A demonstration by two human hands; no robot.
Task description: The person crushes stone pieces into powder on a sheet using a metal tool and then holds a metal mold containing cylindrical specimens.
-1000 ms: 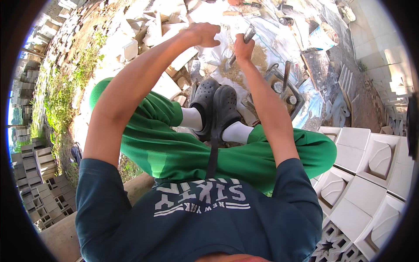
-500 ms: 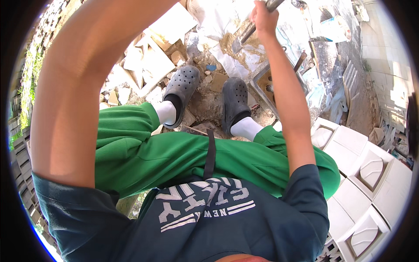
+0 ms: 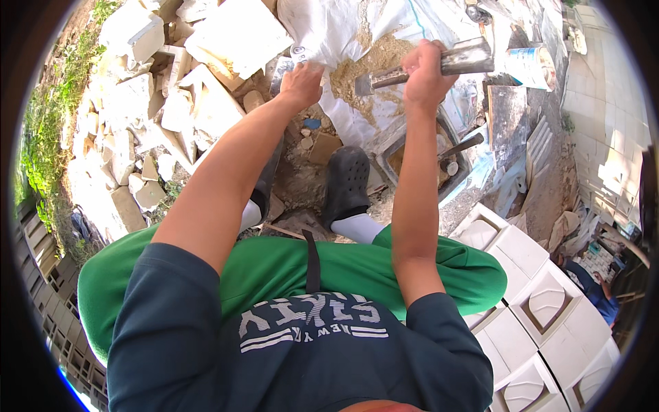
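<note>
My right hand (image 3: 427, 75) is closed around a short-handled tool (image 3: 468, 58). Its thick, worn handle juts out to the right, and a narrow shank ends in a small flat metal blade (image 3: 364, 84) on the left. That blade hangs over tan sandy material (image 3: 355, 74) lying on a white sheet or sack (image 3: 309, 20). My left hand (image 3: 302, 84) is at the sheet's left edge, beside a dark grey flat piece (image 3: 279, 73). Its fingers look curled, but their tips are hidden, so what they grip does not show.
Broken pale tiles and rubble (image 3: 154, 123) cover the left side. A grey-rimmed tub (image 3: 469, 167) with a dark handle across it stands near my right forearm. White hollow blocks (image 3: 528, 254) are stacked at lower right. A white bucket (image 3: 532, 69) lies upper right.
My left arm has come down from beyond the top edge, and its hand now shows by the sheet. The tool in my right hand has swung to nearly level. The view has shifted slightly.
</note>
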